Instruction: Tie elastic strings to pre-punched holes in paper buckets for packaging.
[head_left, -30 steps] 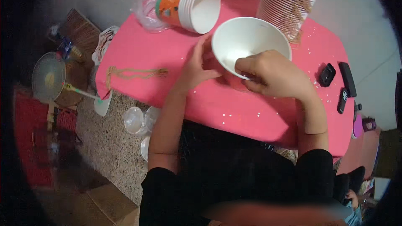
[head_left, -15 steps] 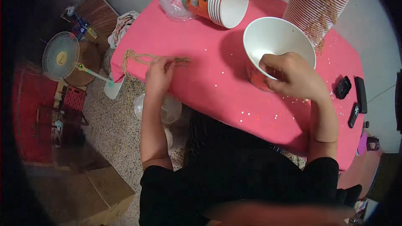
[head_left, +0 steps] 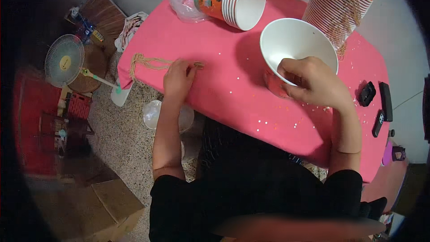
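Note:
My right hand (head_left: 317,83) is closed on the near rim of a large paper bucket (head_left: 280,36), its thumb and fingers either side of the wall. The bucket has a white inside and an orange printed outside. It stands on the pink-covered table, its mouth tipped a little toward me. My left hand (head_left: 178,79) rests at the table's left with its fingers drawn together over the right end of a bundle of thin brown twine cords (head_left: 150,61). The looped left end of the bundle lies by the table edge; the fingers cover part of the cords.
A nested stack of orange buckets (head_left: 224,2) lies on its side by a clear plastic bag (head_left: 181,0). A taller stack (head_left: 333,11) with twine hanging on it stands back right. Small black devices (head_left: 367,93) and white paper dots are on the pink cloth (head_left: 215,98).
My left hand has slid a little to the right along the twine, covering more of its right end. My right hand and the bucket have stayed put.

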### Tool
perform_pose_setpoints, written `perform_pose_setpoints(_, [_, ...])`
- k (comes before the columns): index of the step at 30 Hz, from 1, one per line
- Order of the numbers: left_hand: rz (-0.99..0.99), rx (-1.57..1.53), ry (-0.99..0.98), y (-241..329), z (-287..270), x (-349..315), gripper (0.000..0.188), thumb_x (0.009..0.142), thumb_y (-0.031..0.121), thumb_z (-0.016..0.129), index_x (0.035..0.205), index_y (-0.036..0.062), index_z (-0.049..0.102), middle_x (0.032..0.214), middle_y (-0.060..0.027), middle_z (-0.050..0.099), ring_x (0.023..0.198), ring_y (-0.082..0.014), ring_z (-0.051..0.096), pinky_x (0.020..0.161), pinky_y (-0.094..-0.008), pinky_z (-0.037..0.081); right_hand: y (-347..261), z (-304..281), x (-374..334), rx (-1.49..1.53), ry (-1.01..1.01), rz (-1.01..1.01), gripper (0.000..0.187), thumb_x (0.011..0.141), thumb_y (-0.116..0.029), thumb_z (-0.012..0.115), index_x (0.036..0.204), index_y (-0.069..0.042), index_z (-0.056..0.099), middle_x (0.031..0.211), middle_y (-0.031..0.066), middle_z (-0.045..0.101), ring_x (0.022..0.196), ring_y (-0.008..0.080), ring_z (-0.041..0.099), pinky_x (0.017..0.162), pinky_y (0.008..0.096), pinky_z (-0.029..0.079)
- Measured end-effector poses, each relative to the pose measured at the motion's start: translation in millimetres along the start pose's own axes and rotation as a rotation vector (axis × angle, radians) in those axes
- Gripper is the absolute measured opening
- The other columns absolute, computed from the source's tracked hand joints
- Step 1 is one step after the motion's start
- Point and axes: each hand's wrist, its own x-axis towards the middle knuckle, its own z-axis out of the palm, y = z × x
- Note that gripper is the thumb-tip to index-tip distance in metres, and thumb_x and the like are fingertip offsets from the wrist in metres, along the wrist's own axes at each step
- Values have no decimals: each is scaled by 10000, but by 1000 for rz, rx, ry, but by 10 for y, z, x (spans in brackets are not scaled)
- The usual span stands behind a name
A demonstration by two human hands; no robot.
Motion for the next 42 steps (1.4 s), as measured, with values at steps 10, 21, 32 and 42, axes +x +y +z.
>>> perform_pose_setpoints(10, [116, -304, 393, 210, -337, -61, 120, 816, 141, 676, 888, 48, 656, 877, -120, 626, 851, -311, 602, 770, -400, 484, 31, 21, 4, -20, 0, -9, 156, 717, -57, 641, 831, -12, 544, 606, 151, 547, 562, 320, 557, 538, 403, 416])
perform_pose_setpoints(21, [458, -547, 153, 909, 216, -311, 93, 813, 54, 649, 888, 15, 611, 854, -146, 634, 824, -316, 620, 764, -403, 485, -98, 9, -10, -100, 33, 20, 186, 727, -73, 683, 862, -12, 569, 648, 155, 578, 578, 311, 590, 553, 395, 450])
perform_pose_setpoints(32, [84, -1394, -416, 1309, -252, -549, 83, 910, 87, 564, 950, 18, 584, 833, 10, 593, 773, -59, 529, 714, -239, 461, -413, 86, 8, -406, 220, -286, 323, 723, -168, 720, 1014, -59, 632, 920, 70, 602, 791, 253, 563, 740, 374, 441])
perform_pose_setpoints(42, [39, -1564, -458, 1489, -256, -564, 119, 894, 95, 599, 976, 9, 591, 824, 15, 598, 744, -42, 530, 664, -208, 443, -396, 99, -63, -346, 181, -355, 121, 693, -139, 648, 757, -65, 577, 723, 58, 541, 714, 238, 572, 633, 363, 447])
